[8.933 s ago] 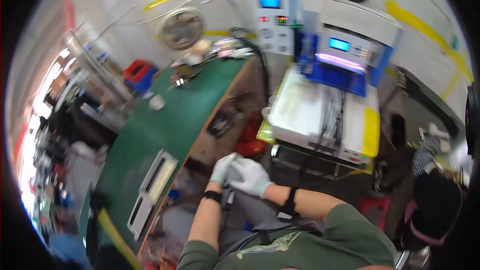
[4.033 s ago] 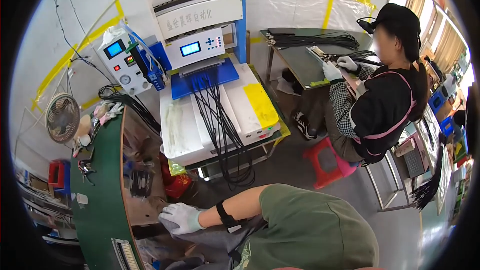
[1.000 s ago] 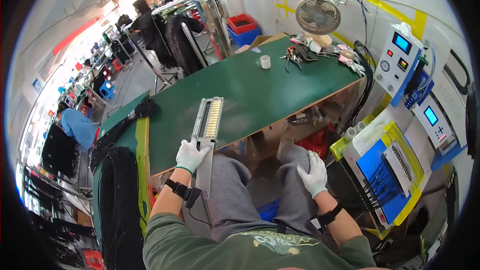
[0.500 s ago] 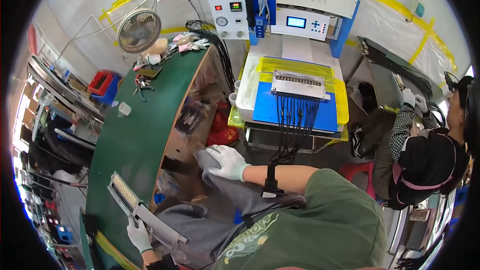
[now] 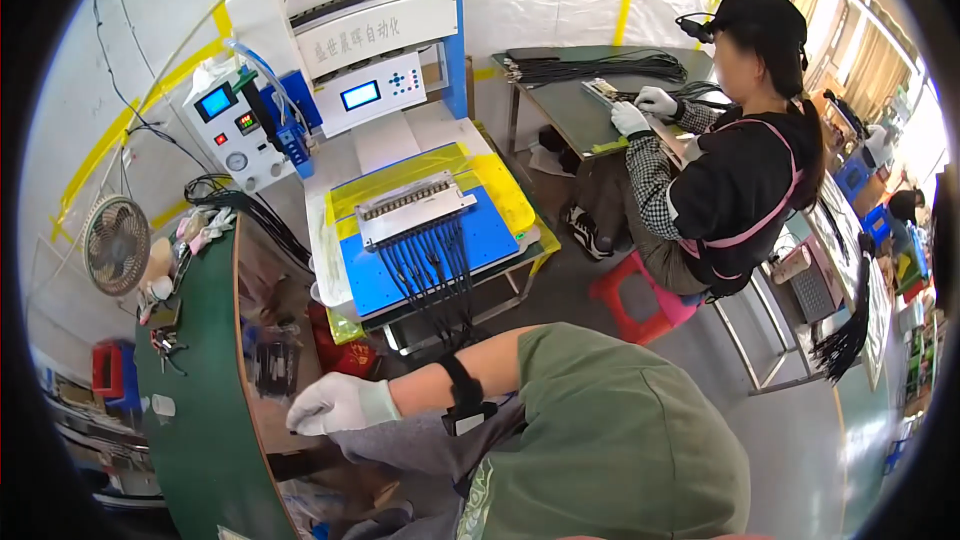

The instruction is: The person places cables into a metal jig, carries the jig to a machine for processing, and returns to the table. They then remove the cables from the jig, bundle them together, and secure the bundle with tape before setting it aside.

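My right hand point(image 5: 338, 406), in a white glove, rests over my bent grey-trousered knee point(image 5: 425, 445), beside the edge of the green bench. It looks empty, its fingers loosely bent; their tips are partly hidden. A dark strap with a small box point(image 5: 466, 410) sits on that forearm. My left hand is out of view. At the lower left, a small pale corner point(image 5: 230, 533) of something shows on the green bench point(image 5: 200, 450). Ahead, a silver metal bar fixture point(image 5: 415, 208) lies on the blue plate point(image 5: 490, 245) of a machine, with black cables point(image 5: 430, 265) hanging from it.
A white machine point(image 5: 380, 40) with a lit screen and a control box point(image 5: 225, 115) stands ahead. To its left is a fan point(image 5: 117, 245); pliers point(image 5: 168, 348) and a white cup point(image 5: 163, 405) lie on the bench. A co-worker point(image 5: 740, 170) sits on a red stool point(image 5: 640, 300) at another table.
My view has swung right, bringing the co-worker fully in. My left hand and the long silver piece it held have left the picture. My right hand stays at my knee.
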The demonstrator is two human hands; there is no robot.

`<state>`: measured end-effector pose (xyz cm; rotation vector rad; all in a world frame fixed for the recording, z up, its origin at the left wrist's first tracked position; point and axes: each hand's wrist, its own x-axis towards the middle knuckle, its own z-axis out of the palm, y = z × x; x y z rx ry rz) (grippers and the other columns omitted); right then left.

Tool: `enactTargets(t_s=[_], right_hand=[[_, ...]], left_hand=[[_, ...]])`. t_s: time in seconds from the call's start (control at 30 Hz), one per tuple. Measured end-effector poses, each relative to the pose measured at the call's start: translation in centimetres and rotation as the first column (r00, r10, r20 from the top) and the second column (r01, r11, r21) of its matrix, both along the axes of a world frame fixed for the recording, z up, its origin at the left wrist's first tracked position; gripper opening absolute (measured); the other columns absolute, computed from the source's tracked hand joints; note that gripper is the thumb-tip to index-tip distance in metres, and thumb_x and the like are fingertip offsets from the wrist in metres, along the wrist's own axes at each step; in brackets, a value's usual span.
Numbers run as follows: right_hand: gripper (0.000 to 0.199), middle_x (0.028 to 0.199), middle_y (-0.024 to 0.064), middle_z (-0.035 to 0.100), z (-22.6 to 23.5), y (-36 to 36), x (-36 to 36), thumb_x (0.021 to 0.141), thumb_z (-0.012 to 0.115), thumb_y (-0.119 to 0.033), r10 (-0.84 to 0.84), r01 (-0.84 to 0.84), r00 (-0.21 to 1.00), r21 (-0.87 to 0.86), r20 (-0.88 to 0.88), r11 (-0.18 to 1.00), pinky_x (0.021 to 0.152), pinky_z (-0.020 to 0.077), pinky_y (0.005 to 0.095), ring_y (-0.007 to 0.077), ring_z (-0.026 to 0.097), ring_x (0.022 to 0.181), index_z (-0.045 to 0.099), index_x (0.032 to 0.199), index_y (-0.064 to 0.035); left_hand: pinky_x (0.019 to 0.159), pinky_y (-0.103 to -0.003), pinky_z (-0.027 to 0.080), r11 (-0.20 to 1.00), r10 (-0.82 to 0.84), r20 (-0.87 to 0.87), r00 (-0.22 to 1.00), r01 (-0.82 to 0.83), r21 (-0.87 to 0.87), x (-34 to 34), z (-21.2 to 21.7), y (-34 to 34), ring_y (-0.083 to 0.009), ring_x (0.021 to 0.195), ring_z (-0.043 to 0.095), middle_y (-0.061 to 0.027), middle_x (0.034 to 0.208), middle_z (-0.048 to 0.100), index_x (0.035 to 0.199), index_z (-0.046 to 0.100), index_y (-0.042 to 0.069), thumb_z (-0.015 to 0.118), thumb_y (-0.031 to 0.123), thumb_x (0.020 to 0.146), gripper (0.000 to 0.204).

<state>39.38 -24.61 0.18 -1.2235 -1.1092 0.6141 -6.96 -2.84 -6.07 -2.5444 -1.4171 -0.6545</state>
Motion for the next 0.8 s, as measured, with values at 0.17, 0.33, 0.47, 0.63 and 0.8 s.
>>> enactTargets(t_s=[0.17, 0.33, 0.47, 0.63, 0.8], right_hand=[[0.014, 0.097, 0.0099, 0.068, 14.6, -7.1, 2.4, 0.095, 0.062, -0.006, 0.226, -0.129, 0.968, 0.568, -0.104, 0.813, 0.082, 0.0505, 0.0301, 0.0162, 0.065, 0.092, 0.069, 0.102, 0.0038], [0.026, 0.111, 0.0149, 0.062, 19.7, -2.8, -1.5, 0.097, 0.057, -0.02, 0.492, -0.394, 0.847, 0.86, 0.202, 0.326, 0.088, 0.0494, 0.0359, 0.0273, 0.059, 0.104, 0.065, 0.106, 0.0019], [0.034, 0.124, 0.0142, 0.055, 20.8, -1.7, -5.4, 0.094, 0.059, -0.028, 0.785, -0.516, 0.549, 0.855, 0.286, 0.05, 0.095, 0.0472, 0.0382, 0.0276, 0.052, 0.116, 0.061, 0.117, -0.0044], [0.05, 0.141, 0.0132, 0.046, 24.0, 0.8, -7.7, 0.09, 0.062, -0.039, 0.82, -0.728, 0.278, 0.667, 0.5, -0.159, 0.103, 0.0444, 0.0411, 0.028, 0.042, 0.131, 0.054, 0.131, -0.0123], [0.068, 0.157, 0.0122, 0.037, 22.2, 0.2, -2.4, 0.086, 0.065, -0.049, 0.728, -0.851, 0.03, 0.399, 0.685, -0.34, 0.111, 0.0417, 0.0439, 0.0284, 0.033, 0.146, 0.048, 0.146, -0.0202]], left_hand=[[0.098, -0.05, 0.047, 0.999, -0.024, -0.003, 1.0, 0.024, 0.04, -0.1, 0.4, 0.2, -0.0456, 0.11, 0.059, -0.0291, 0.122, 0.061, 0.13, 0.061, -0.003, 0.067, 0.029, 0.087, 0.054], [0.107, -0.046, 0.041, 0.958, -0.002, 0.312, 0.95, 0.092, -0.273, 7.8, 5.0, -3.8, -0.0423, 0.12, 0.055, -0.0239, 0.129, 0.061, 0.135, 0.057, -0.002, 0.062, 0.019, 0.083, 0.056], [0.105, -0.045, 0.042, 0.961, 0.175, 0.274, 0.946, -0.103, -0.258, -0.4, 0.4, 0.0, -0.0382, 0.119, 0.055, -0.0211, 0.129, 0.061, 0.131, 0.062, 0.005, 0.065, 0.013, 0.077, 0.054], [0.101, -0.046, 0.044, 0.999, 0.047, 0.183, 0.982, -0.048, 0.0, 5.0, 1.5, -1.0, -0.0394, 0.115, 0.056, -0.0218, 0.121, 0.062, 0.119, 0.065, 0.002, 0.062, 0.012, 0.077, 0.043], [0.1, -0.048, 0.045, 0.99, 0.138, 0.25, 0.958, -0.139, -0.013, 3.0, 2.9, -2.9, -0.0389, 0.111, 0.057, -0.0201, 0.116, 0.062, 0.116, 0.067, 0.006, 0.063, 0.015, 0.075, 0.042]])
